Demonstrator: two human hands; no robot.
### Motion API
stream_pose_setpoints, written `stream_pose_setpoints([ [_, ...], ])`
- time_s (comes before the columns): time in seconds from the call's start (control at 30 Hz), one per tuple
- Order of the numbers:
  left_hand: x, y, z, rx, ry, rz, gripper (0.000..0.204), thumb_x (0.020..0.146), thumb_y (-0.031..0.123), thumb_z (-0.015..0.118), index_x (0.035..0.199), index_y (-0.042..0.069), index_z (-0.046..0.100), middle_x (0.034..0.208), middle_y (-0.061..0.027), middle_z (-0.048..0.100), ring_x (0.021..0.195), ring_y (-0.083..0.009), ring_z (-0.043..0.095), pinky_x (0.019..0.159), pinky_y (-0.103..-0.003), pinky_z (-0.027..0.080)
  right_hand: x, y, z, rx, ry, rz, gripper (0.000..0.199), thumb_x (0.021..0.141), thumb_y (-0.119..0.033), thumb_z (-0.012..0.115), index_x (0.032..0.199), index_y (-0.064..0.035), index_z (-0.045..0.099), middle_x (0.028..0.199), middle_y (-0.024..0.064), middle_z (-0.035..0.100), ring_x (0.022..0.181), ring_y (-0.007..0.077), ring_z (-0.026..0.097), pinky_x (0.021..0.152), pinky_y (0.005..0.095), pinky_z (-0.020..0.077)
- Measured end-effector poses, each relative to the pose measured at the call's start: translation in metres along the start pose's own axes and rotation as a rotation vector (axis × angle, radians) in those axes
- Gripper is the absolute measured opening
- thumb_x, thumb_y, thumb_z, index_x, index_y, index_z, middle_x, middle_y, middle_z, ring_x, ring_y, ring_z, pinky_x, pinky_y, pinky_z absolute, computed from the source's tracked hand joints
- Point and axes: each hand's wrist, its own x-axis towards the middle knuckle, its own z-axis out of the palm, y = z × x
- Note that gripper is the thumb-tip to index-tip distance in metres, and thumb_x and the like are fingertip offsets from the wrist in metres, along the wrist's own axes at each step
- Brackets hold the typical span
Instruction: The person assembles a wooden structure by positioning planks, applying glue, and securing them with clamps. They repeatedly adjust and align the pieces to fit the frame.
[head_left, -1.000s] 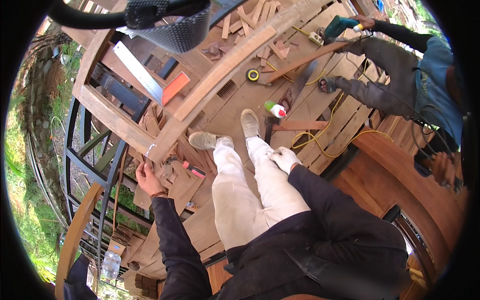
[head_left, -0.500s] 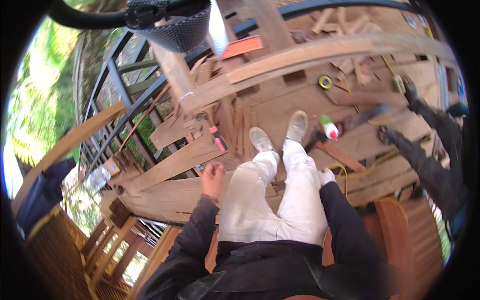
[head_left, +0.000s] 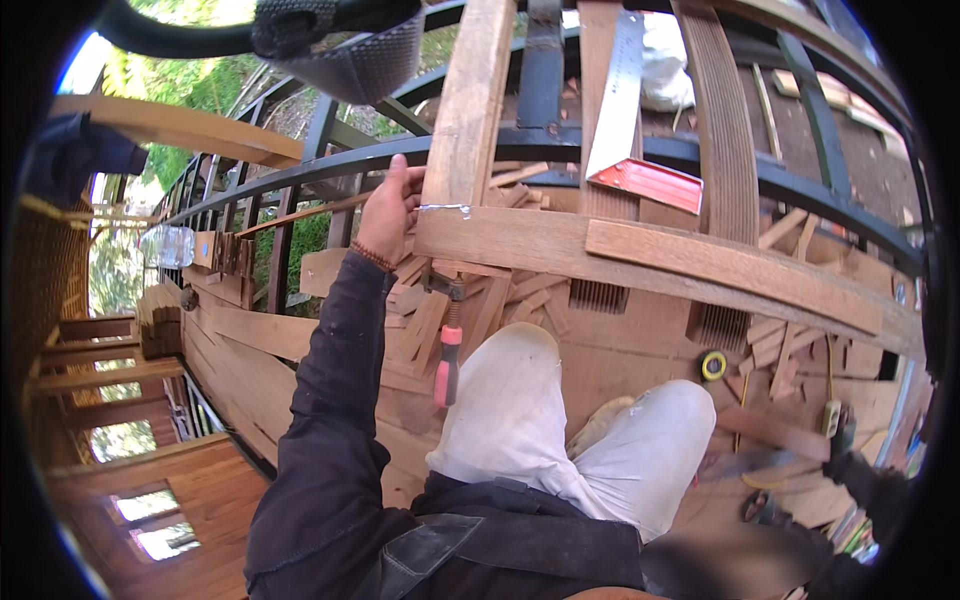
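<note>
My left hand (head_left: 390, 212) reaches forward to the left end of a wooden frame, beside the corner where an upright timber (head_left: 468, 110) meets a long crosspiece (head_left: 520, 242). Its thumb is stretched out and the fingertips lie close against the wood; whether they press on it I cannot tell. Just below that corner stands a bar clamp (head_left: 448, 365) with a pink and black handle. Across two slats of the frame rests a try square (head_left: 650, 180) with a silver blade and red stock. A loose wood strip (head_left: 730, 275) lies along the crosspiece. My right hand is out of sight.
Dark metal railing (head_left: 350, 165) runs behind the frame. Wood offcuts (head_left: 415, 315) litter the deck under it. A yellow tape measure (head_left: 712, 366) lies to the right, near another person's dark-clothed legs (head_left: 870, 490). At far left hangs dark cloth (head_left: 80, 160) above a clear bottle (head_left: 168, 246).
My left hand has gone from beside my thigh forward to the frame's corner. My body has come closer to the frame, with knees bent. My right hand has left the view.
</note>
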Motion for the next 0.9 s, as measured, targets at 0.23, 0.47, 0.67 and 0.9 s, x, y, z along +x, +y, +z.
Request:
stream_pose_setpoints([
  [0.23,0.003,-0.021,-0.007,0.02,-0.084,-0.046,0.054,0.108,0.054,0.046,0.121,0.006,0.066,0.097,-0.0006,0.071,0.08,-0.0084,0.066,0.069,-0.025,0.053,0.019,0.001,-0.019,0.149,0.083,0.0,0.037,0.084,-0.032,0.068,0.103,-0.0006,0.063,0.088,0.0218,0.065,0.08,0.0346,0.064,0.07,0.0428,0.05],
  [0.47,-0.057,-0.026,-0.004,-0.147,-0.159,-0.163,0.052,0.105,0.05,0.053,0.131,0.006,0.063,0.112,-0.0078,0.069,0.09,-0.0203,0.07,0.076,-0.037,0.06,-0.024,0.013,-0.028,0.415,0.129,0.022,0.029,0.085,-0.025,0.067,0.102,-0.0032,0.06,0.081,0.0178,0.063,0.07,0.031,0.063,0.061,0.0412,0.0496],
  [0.67,-0.049,-0.034,-0.027,-0.288,-0.432,-0.153,0.035,0.102,0.021,0.065,0.13,-0.001,0.061,0.117,-0.0079,0.068,0.102,-0.0178,0.069,0.082,-0.035,0.058,-0.084,0.041,-0.013,0.71,0.198,0.062,0.023,0.085,-0.019,0.066,0.102,-0.0055,0.058,0.075,0.0143,0.061,0.061,0.0278,0.062,0.053,0.0398,0.0493],
  [0.9,-0.027,-0.045,-0.028,-0.287,-0.544,-0.18,0.035,0.104,0.025,0.063,0.134,0.006,0.06,0.114,-0.0038,0.072,0.098,-0.0156,0.07,0.088,-0.034,0.059,-0.165,0.058,-0.003,1.132,0.424,-0.174,0.019,0.085,-0.013,0.064,0.101,-0.0081,0.055,0.068,0.0103,0.059,0.05,0.0241,0.06,0.044,0.0382,0.049],
])
